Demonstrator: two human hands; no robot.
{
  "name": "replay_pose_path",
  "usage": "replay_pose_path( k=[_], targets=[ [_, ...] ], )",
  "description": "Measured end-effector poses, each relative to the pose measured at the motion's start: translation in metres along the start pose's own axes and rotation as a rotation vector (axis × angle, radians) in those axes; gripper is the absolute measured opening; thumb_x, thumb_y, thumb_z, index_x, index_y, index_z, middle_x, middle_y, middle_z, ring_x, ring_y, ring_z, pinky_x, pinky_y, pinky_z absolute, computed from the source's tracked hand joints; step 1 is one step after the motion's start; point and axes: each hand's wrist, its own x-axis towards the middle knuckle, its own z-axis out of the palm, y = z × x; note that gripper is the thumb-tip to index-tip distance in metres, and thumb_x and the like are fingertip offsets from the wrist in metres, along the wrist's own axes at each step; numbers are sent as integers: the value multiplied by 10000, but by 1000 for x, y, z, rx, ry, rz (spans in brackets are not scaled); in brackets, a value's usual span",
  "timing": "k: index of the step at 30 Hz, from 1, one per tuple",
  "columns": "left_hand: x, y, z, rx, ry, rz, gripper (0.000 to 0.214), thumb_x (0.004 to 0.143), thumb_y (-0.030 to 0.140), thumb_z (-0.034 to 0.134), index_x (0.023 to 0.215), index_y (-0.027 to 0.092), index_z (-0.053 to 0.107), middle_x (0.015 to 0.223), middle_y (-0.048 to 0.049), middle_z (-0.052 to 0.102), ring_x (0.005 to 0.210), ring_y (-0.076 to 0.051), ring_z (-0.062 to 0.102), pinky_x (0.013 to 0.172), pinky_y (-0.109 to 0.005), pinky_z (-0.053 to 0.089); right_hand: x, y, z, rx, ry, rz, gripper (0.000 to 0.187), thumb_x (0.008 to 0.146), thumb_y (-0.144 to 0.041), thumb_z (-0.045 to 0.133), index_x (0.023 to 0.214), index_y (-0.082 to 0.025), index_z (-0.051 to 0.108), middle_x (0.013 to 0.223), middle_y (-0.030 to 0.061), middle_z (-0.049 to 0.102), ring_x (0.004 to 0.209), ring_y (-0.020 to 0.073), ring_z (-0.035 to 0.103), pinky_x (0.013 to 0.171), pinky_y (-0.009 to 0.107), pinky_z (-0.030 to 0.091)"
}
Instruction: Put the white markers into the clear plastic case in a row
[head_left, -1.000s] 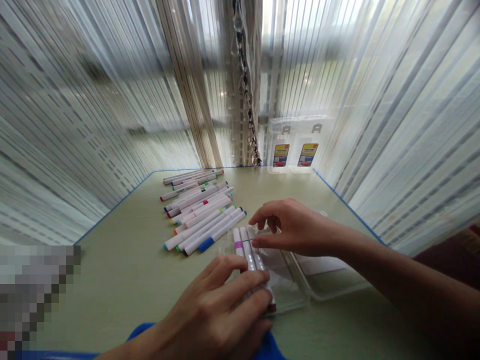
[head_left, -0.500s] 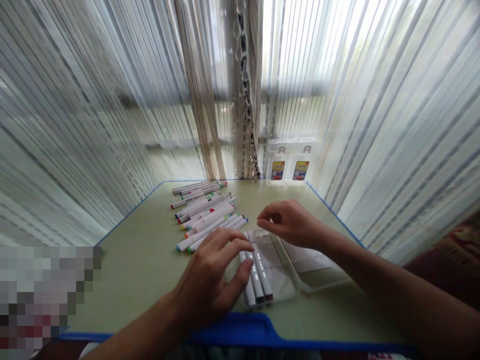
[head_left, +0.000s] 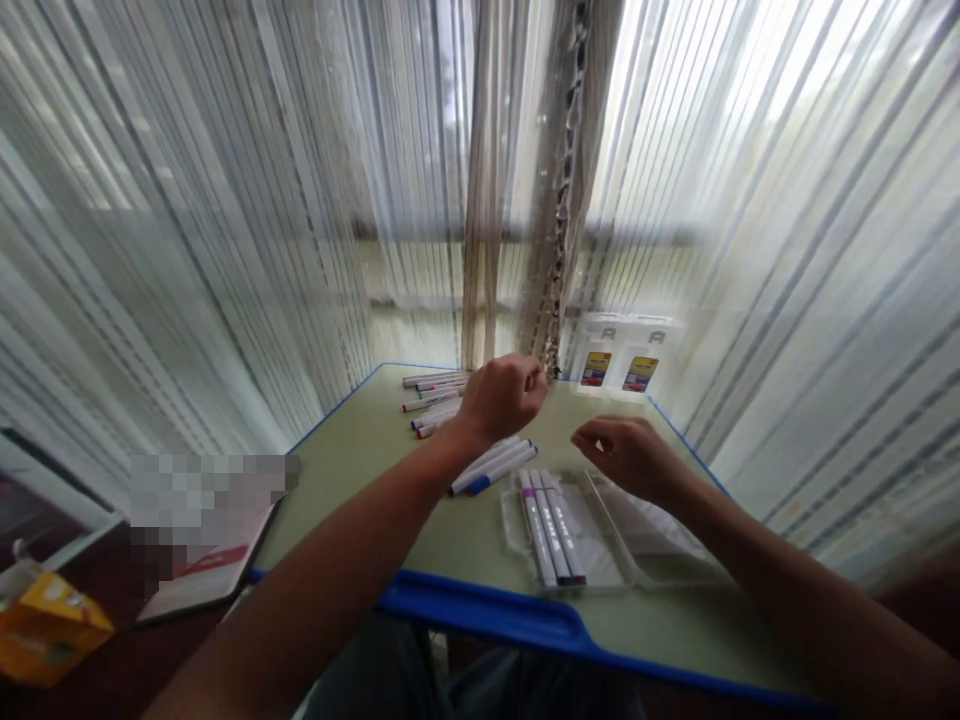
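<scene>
Left hand (head_left: 504, 395) on my feed is over the marker pile (head_left: 504, 468), which lies left of center and stretches back toward the far edge of the desk (head_left: 360, 440). Its fingers are curled in, and from up here I can't tell whether they're touching or pinching a marker, since the back of the hand hides the tips.

Right hand (head_left: 619, 450) hangs near the right edge, fingers bent round in a loop with the tips looking pressed together against the thumb.

Below and between my two hands is the open clear case (head_left: 592, 520), close to the near edge, right by the blue lip (head_left: 480, 605). Three white markers (head_left: 551, 530) lie side by side along its left part, pointing away from me, and the left one has a purple band. The see-through lid (head_left: 652, 550) is flipped out to the right, partly under my right forearm.

Back by the far right corner there's an upright clear case (head_left: 619, 360) with two yellow labels, right in front of the string curtain (head_left: 247, 150).
</scene>
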Motion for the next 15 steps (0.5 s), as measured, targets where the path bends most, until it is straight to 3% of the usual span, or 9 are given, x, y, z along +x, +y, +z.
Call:
replay_pose_path(
  k=[5, 15],
  targets=[
    [-15, -22, 22, 35, -89, -113, 301, 925, 296, 476, 862, 153, 733, 812, -106, 732, 772, -223, 676, 717, -316, 470, -1, 7, 3, -80, 15, -33, 310, 948, -265, 505, 794, -137, 742, 739, 97, 723, 606, 185, 627, 616, 294, 434],
    [-24, -38, 24, 74, -165, -152, 346, 939, 329, 452, 877, 178, 757, 798, -101, 746, 766, -235, 704, 693, -316, 490, 2, 14, 3, -39, 52, 17, 318, 927, -302, 505, 732, -182, 726, 673, 76, 709, 533, 176, 599, 575, 303, 431]
  ],
)
